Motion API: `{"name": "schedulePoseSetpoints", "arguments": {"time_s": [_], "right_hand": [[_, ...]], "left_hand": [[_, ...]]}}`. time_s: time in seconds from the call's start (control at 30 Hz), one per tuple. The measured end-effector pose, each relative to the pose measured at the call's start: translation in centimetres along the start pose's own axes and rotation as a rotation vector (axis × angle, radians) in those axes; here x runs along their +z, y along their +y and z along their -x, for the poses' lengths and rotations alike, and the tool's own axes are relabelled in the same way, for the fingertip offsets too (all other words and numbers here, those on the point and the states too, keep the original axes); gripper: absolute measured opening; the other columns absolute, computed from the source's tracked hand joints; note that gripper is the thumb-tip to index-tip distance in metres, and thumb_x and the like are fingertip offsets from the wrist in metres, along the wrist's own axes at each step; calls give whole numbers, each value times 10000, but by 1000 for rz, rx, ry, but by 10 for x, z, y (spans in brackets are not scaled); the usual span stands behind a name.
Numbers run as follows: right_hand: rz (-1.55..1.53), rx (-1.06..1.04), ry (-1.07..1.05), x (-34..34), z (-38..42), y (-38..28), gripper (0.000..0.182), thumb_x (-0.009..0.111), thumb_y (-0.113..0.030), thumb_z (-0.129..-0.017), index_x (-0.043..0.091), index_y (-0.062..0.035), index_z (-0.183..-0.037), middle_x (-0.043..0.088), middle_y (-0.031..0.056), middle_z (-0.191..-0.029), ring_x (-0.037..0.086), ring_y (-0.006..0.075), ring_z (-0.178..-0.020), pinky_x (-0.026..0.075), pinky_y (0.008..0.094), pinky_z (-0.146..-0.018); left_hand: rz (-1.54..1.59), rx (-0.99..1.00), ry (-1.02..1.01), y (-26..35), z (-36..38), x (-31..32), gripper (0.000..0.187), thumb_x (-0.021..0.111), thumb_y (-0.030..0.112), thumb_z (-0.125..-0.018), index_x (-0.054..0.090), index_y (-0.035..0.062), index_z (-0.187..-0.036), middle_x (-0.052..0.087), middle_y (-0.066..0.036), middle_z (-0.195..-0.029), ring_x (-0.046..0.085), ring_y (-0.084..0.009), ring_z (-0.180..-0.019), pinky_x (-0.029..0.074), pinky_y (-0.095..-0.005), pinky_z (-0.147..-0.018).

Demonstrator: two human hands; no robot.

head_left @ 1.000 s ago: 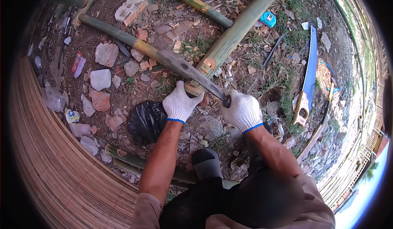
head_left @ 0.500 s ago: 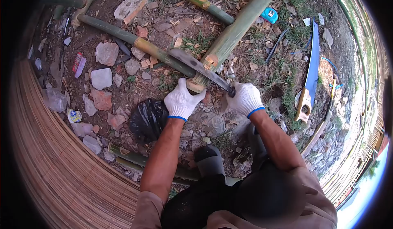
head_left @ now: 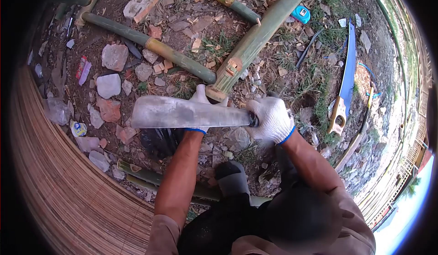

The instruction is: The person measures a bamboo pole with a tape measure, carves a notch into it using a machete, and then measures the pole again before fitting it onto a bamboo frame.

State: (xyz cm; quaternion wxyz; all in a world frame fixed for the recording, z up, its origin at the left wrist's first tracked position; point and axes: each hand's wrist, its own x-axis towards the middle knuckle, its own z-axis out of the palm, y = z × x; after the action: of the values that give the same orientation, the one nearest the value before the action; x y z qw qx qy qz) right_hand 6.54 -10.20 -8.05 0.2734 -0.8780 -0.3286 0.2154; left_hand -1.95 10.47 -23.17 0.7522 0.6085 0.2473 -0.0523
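The machete's (head_left: 173, 113) blade now lies flat and broad, reaching out beyond your left hand (head_left: 200, 96), which seems clamped on the bamboo post's (head_left: 258, 43) lower end, though steel partly hides it. The blade has swung off the post, exposing the notch (head_left: 234, 66) between your 2 separated hands. Your right hand (head_left: 272, 119) grips the handle; 1 saw (head_left: 348, 72) lies to its right.

The site was an outdoor work area on bare, patchily grassed ground. Rubble (head_left: 114, 57) and wood chips (head_left: 196, 45) littered it; bamboo poles (head_left: 262, 31) crossed the far side, and a handsaw (head_left: 348, 72) and tape measure (head_left: 301, 14) lay right.
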Motion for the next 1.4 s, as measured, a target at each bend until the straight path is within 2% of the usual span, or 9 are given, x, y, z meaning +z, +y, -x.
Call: {"name": "schedulePoseSetpoints", "arguments": {"time_s": [0.1,0.73,0.93,1.0,1.13,1.2,1.27,1.33,1.4], "right_hand": [[92,519,-262,7,-25,35,325,660,-314,-766,722,-27,-907,704,253,-794,701,464,-794,583,508,-732],[230,469,109,24,-5,18,298,747,-278,-847,637,-42,-993,694,213,-810,716,413,-743,574,504,-666],[46,-187,323,5,10,3,302,838,-223,-717,662,-68,-907,694,157,-770,705,392,-684,581,469,-659],[216,572,12,38,-7,31,298,801,-253,-767,677,-45,-941,702,192,-783,709,416,-715,582,486,-673],[171,384,175,16,-2,-7,278,757,-312,-763,679,-75,-886,695,159,-758,709,373,-686,570,490,-646],[99,-29,248,-9,-1,-24,276,822,-192,-650,715,-106,-890,680,113,-724,703,333,-687,575,425,-656],[56,-115,267,4,2,8,260,793,-281,-719,701,-107,-890,687,130,-769,708,347,-701,562,464,-646],[260,520,-19,26,-15,26,260,696,-305,-844,702,-50,-894,730,189,-823,731,385,-740,585,491,-680],[239,582,-111,9,-19,7,280,668,-321,-869,704,-45,-901,734,206,-837,736,381,-756,587,485,-679]], "left_hand": [[-1216,-84,39,74,6,16,737,780,666,-734,568,104,-1160,750,-198,-942,732,-417,-863,566,-515,-745],[-1166,6,91,70,8,14,693,792,651,-729,599,102,-1106,749,-175,-915,731,-400,-822,570,-505,-728],[-1092,-197,-40,69,1,8,726,799,653,-733,619,96,-1162,759,-155,-996,745,-364,-873,579,-469,-730],[-1189,-12,75,65,7,13,755,798,660,-713,609,126,-1213,758,-168,-996,734,-393,-881,573,-493,-744],[-1232,35,80,61,8,12,755,760,699,-750,593,87,-1158,736,-166,-919,726,-387,-793,575,-491,-679],[-364,213,114,-12,-4,1,745,716,696,-824,590,75,-1217,718,-158,-862,727,-384,-777,582,-462,-684],[-646,119,98,23,6,6,725,749,670,-793,593,90,-1198,726,-169,-895,728,-390,-818,577,-475,-713],[-1183,-43,75,71,8,17,693,813,618,-729,599,119,-1160,743,-191,-961,729,-402,-901,567,-502,-770],[-1159,-140,48,76,2,18,717,811,618,-728,596,119,-1195,745,-203,-990,727,-413,-938,569,-492,-805]]}}
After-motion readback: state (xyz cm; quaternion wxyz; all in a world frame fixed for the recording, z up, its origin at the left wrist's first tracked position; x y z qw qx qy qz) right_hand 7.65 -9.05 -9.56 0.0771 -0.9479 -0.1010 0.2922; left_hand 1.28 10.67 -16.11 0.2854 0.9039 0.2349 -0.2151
